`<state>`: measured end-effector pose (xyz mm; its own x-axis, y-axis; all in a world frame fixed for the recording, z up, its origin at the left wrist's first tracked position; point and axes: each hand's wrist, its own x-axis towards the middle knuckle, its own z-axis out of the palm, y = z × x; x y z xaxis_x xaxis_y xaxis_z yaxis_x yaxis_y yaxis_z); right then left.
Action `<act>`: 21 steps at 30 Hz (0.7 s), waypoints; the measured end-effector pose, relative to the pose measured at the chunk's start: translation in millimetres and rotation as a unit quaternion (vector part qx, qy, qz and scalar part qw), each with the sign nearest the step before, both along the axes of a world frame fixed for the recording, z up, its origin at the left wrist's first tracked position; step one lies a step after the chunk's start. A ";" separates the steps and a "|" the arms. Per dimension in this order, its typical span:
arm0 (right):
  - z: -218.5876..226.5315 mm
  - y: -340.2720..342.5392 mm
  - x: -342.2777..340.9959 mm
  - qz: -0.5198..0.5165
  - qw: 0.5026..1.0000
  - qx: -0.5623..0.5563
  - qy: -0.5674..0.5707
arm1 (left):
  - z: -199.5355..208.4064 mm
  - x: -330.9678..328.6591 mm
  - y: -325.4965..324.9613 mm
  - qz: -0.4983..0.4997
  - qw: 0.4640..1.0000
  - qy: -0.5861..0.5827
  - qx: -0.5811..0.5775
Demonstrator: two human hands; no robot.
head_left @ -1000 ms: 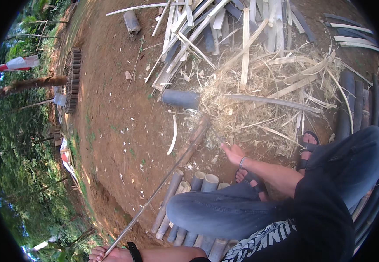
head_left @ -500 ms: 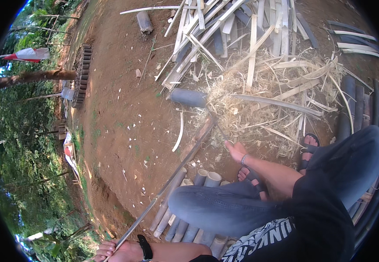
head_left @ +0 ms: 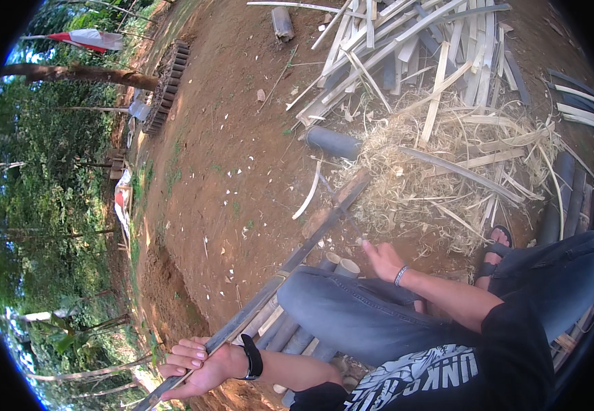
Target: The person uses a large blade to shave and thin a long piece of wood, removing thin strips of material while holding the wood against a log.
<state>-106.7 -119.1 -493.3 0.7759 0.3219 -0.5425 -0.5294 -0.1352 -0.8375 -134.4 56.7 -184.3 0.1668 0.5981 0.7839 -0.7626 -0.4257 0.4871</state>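
Observation:
A long bamboo strip (head_left: 259, 299) runs slantwise from the lower left up to a wooden block (head_left: 354, 190) on the ground. At its near end, my left hand (head_left: 198, 363) is closed round the strip, with a black band on the wrist. My right hand (head_left: 382, 260) is closed on the handle of what looks like a knife (head_left: 349, 220), its thin dark blade lying across the strip near the block. The handle is mostly hidden in the fingers. Just past the block lies a tangled heap of pale shavings (head_left: 406, 185).
Split bamboo slats (head_left: 448, 48) are piled beyond the shavings. A grey bamboo section (head_left: 333, 142) lies beside the heap, and another short piece (head_left: 282, 25) farther off. Cut bamboo poles (head_left: 283, 333) lie under my bent leg. More poles (head_left: 563, 185) are at the right.
My view has shifted, moving the scene rightward. The blade now crosses the strip farther from its far tip. My left hand is higher in view, and the strip shows more of its dark face.

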 end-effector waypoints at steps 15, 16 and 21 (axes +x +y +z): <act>117.9 -6.6 -26.1 0.109 0.971 0.110 -0.182 | -12.0 7.3 -18.9 -0.029 0.999 -0.012 0.007; 123.3 -7.8 -27.6 0.101 0.972 0.112 -0.180 | -13.6 6.4 -19.9 -0.025 1.000 -0.008 0.005; 129.6 -15.5 -36.3 0.112 0.970 0.118 -0.181 | -14.2 3.0 -22.8 -0.018 1.000 0.006 0.008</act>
<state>-143.0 -134.6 -363.7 0.7980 0.5868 -0.1372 -0.1736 0.0058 -0.9848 -131.4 33.9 -198.6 0.1980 0.5781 0.7916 -0.7719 -0.4058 0.4894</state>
